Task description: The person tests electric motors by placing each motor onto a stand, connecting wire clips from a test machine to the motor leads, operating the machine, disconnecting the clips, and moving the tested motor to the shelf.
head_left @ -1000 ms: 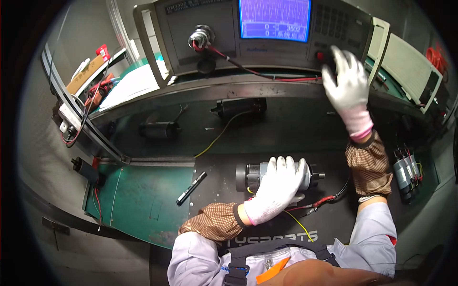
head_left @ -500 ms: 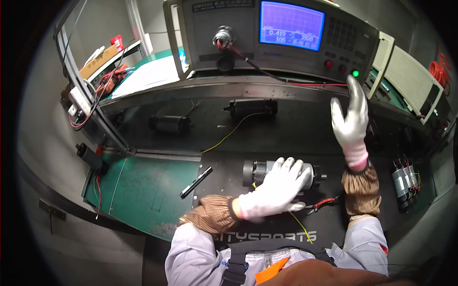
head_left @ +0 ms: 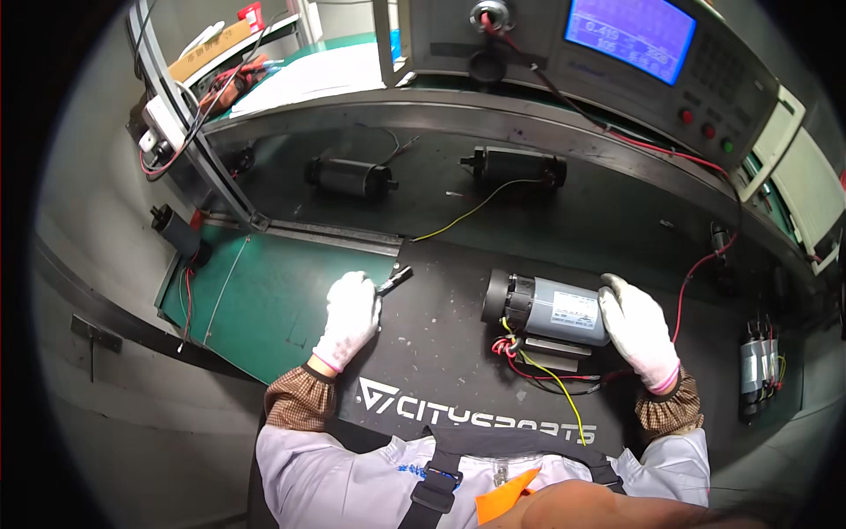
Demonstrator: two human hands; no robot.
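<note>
My left hand point(head_left: 351, 313), in a white glove, is closed around the lower part of a black marker pen point(head_left: 398, 278). The pen's far end sticks out past my fingers, and the rest is hidden under them. A grey cylindrical electric motor point(head_left: 546, 309) with a black end cap and a white label lies on its side on the black mat point(head_left: 441, 353). My gloved right hand point(head_left: 639, 331) grips its right end and hides the shaft. Red leads point(head_left: 504, 346) and a yellow-green wire point(head_left: 564, 388) come from the motor's near side.
Two dark motors point(head_left: 351, 178) point(head_left: 520, 166) lie under the metal shelf point(head_left: 458, 104). Above stands a test instrument point(head_left: 564, 75) with a blue screen. Another motor point(head_left: 176, 231) sits at the left edge, and small silver cylinders point(head_left: 756, 366) lie at right. A red cable point(head_left: 683, 291) hangs beside my right hand.
My left hand has left the motor and moved left onto the marker pen. My right hand has come down from the instrument's green button onto the motor's right end. The button's light is off.
</note>
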